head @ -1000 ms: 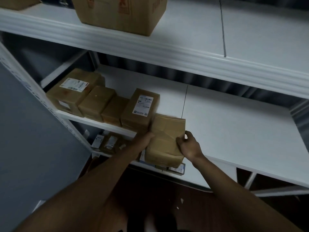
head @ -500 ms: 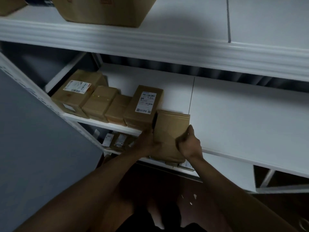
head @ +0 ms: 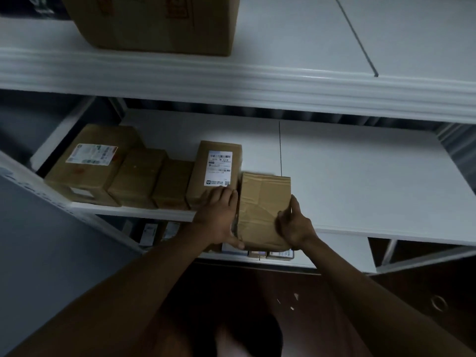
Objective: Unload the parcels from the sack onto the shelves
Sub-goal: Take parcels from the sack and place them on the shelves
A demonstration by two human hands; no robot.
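Brown, creased cardboard fills the middle of the frame: a plain parcel (head: 262, 210) held by both hands over the front edge of the middle shelf (head: 373, 186). Its far end lies on or just above the white board; which, I cannot tell. Its near end overhangs the edge toward the camera. The left hand (head: 219, 215) grips the parcel's left side, thumb low along the near corner, fingers reaching up between it and the labelled parcel (head: 217, 168) just to the left. The right hand (head: 293, 225) clamps the right side with curled fingers. The two hands are apart, with the box between them.

To the left, centre-left in the frame, a row of three more parcels (head: 139, 173) runs along the shelf front to the labelled one. A big carton (head: 154, 21) sits on the upper shelf (head: 231, 76) at the top of the frame. Small packages (head: 270, 253) show on the lower shelf beneath the hands. The sack is not in view.

The step appears to be sliding the parcel in beside the row. The risks, as I judge them: letting go while so much overhangs could tip the box off the edge to the floor; the left fingers may get pinched between the two boxes; pushing sideways may shove the labelled parcel and disturb the row.
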